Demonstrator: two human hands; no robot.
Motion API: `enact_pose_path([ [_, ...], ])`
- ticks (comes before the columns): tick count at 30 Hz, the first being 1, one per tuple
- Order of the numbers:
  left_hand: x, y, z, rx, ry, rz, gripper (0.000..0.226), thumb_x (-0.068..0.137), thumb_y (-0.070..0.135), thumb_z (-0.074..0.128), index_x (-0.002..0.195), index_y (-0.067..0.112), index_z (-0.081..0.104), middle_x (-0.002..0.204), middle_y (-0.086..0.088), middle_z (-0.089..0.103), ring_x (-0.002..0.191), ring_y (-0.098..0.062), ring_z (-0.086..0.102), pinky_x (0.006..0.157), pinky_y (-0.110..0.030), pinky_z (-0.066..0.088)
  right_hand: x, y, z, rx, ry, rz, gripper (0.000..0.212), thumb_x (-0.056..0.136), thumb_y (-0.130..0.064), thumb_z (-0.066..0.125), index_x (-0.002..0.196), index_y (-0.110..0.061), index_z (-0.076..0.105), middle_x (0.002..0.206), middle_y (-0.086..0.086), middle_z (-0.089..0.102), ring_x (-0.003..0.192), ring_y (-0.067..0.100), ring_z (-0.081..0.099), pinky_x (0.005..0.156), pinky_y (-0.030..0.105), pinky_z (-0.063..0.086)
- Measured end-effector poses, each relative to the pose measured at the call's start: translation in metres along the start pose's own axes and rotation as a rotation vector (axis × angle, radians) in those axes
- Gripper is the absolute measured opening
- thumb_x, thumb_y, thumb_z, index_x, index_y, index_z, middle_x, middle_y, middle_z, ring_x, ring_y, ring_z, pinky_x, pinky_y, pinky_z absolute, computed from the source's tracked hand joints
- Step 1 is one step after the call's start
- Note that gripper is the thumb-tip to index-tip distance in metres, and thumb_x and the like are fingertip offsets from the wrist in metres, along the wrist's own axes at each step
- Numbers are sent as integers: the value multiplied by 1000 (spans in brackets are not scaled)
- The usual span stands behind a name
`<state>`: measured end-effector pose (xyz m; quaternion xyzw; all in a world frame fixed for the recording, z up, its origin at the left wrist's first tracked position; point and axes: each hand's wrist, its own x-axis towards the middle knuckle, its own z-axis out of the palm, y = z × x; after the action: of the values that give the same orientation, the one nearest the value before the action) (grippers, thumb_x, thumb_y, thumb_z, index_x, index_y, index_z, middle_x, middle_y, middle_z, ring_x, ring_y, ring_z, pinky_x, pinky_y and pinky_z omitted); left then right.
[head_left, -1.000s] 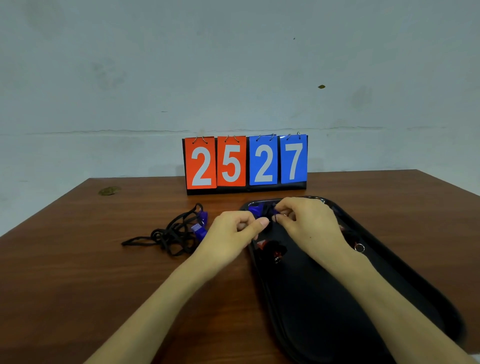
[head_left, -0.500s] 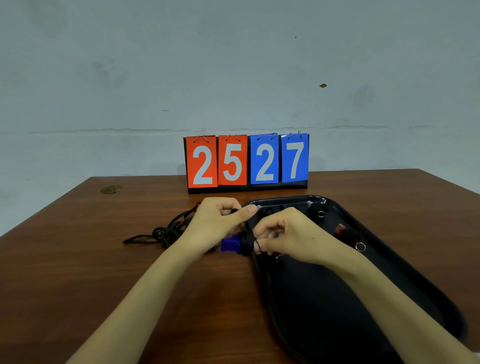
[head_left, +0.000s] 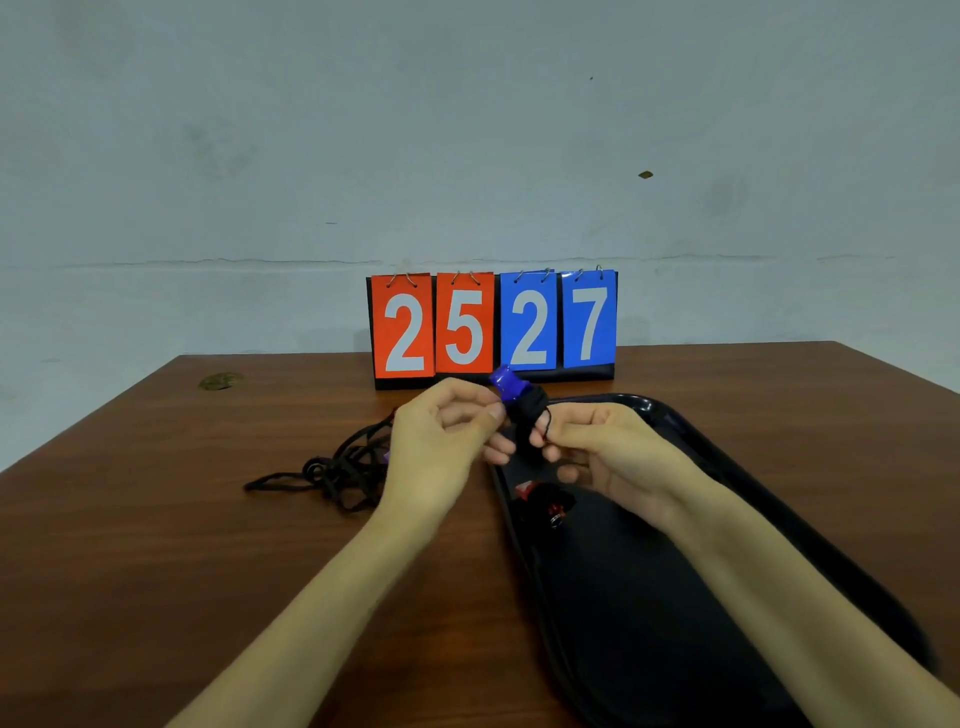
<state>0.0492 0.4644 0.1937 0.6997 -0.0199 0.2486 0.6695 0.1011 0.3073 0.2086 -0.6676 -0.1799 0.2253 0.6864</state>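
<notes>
A blue whistle (head_left: 506, 383) with black cord wound around its lower part (head_left: 525, 423) is held up above the table's middle. My left hand (head_left: 441, 447) pinches it with thumb and curled fingers from the left. My right hand (head_left: 608, 457) pinches the black cord bundle from the right, over the near left corner of the black tray (head_left: 753, 519). A red whistle with black cord (head_left: 545, 501) lies in the tray just below my hands.
A tangle of black cords (head_left: 337, 467), with a bit of another blue whistle, lies on the brown table (head_left: 156, 519) left of my left hand. A flip scoreboard reading 25 27 (head_left: 493, 325) stands at the back. The wall is close behind it.
Both hands have lifted the blue whistle from table height up and toward the scoreboard. The whistle now points upward, with the cord bundle below it.
</notes>
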Motion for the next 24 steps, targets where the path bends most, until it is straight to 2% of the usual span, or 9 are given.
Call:
enact_pose_path([
  [2, -4, -3, 5, -40, 10, 23, 11, 84, 0, 62, 91, 8, 65, 79, -9, 71, 67, -18, 70, 63, -24, 57, 1, 1, -1, 96, 9, 64, 12, 89, -8, 56, 85, -12, 67, 73, -1, 66, 56, 3, 57, 47, 16, 43],
  [5, -6, -5, 7, -1, -4, 82, 26, 79, -2, 67, 95, 17, 66, 88, -2, 72, 81, -14, 71, 76, -23, 56, 2, 0, -1, 277, -12, 131, 8, 84, -9, 59, 84, -12, 66, 70, -2, 65, 54, 4, 56, 42, 15, 42],
  [8, -8, -6, 7, 54, 41, 146, 26, 79, -1, 67, 92, 22, 68, 84, 3, 72, 79, -10, 70, 72, -20, 55, 2, 2, 0, 376, -63, 194, 11, 74, -14, 61, 84, -13, 65, 69, -3, 64, 52, 3, 54, 41, 14, 41],
  [11, -9, -6, 5, 110, 131, 238, 18, 83, 3, 65, 93, 18, 69, 85, 1, 70, 77, -9, 67, 66, -19, 54, 1, 5, 5, 438, -95, 258, 8, 73, -13, 61, 79, -12, 66, 69, -2, 63, 52, 4, 54, 41, 14, 41],
  [13, -9, -6, 5, 162, 158, 310, 19, 83, 4, 65, 94, 19, 68, 91, 1, 67, 82, -9, 66, 69, -20, 54, 0, 6, 7, 459, -107, 280, 8, 73, -13, 61, 79, -12, 66, 69, -1, 63, 51, 4, 54, 41, 14, 41],
  [17, -12, -5, 7, 171, 214, 300, 27, 79, 6, 70, 90, 31, 66, 86, 9, 68, 82, -4, 66, 74, -16, 52, 0, 6, 7, 472, -128, 300, 8, 72, -13, 61, 79, -12, 66, 69, -2, 63, 52, 3, 54, 42, 14, 42],
  [21, -14, -9, 6, 296, 133, 476, 23, 79, 7, 70, 99, 20, 68, 96, 7, 67, 92, -6, 65, 80, -17, 52, 0, 5, 6, 527, -139, 318, 11, 72, -13, 60, 68, -12, 71, 69, -2, 63, 51, 3, 54, 41, 13, 41],
  [24, -13, -11, 5, 374, 100, 512, 26, 78, 7, 72, 103, 16, 68, 99, 5, 65, 94, -5, 64, 81, -14, 51, 2, 6, 4, 519, -142, 324, 11, 73, -12, 60, 69, -12, 70, 69, -2, 64, 51, 3, 54, 42, 13, 41],
])
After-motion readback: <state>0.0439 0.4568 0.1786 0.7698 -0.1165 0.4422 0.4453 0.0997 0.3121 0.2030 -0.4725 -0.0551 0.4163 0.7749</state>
